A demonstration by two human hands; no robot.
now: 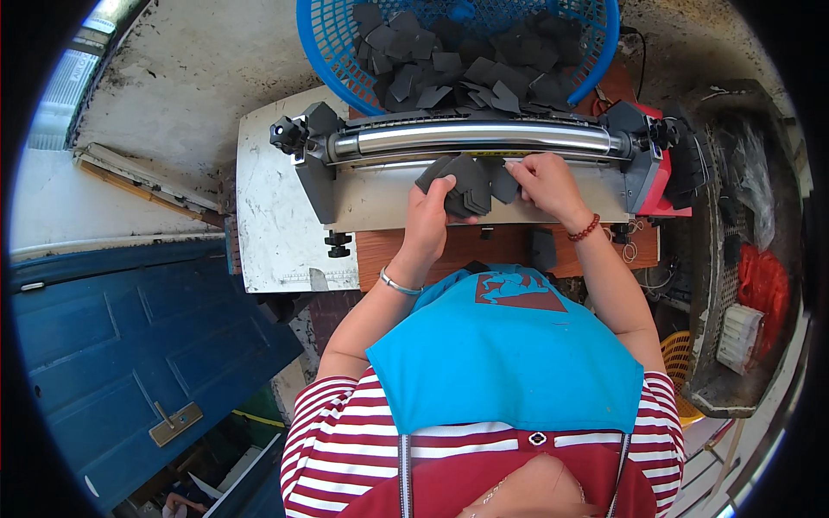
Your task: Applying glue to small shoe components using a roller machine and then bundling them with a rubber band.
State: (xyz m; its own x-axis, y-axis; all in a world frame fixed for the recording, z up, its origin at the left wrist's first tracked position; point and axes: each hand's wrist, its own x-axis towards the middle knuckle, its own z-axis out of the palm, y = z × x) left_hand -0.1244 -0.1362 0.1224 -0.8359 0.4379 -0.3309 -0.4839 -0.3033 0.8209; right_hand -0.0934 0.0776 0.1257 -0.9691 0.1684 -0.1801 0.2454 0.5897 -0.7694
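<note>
My left hand (426, 222) is closed round a stack of dark grey flat pieces (467, 185) with angled corners, its thumb on top. My right hand (553, 186) pinches one dark grey piece (504, 182) by its right edge. That piece sits beside the stack, just in front of a roller machine (484, 136) with a shiny metal roller. Both hands are over the machine's pale metal front plate (371, 192). Whether the single piece touches the plate or enters the roller slot, I cannot tell.
Behind the roller, a blue plastic basket (325, 53) holds a heap of similar dark pieces. Black knobs (288, 135) stick out at the machine's ends. A long, worn trough (710, 285) stands at right, with a red bag (762, 289) inside. A blue door (147, 345) is at left.
</note>
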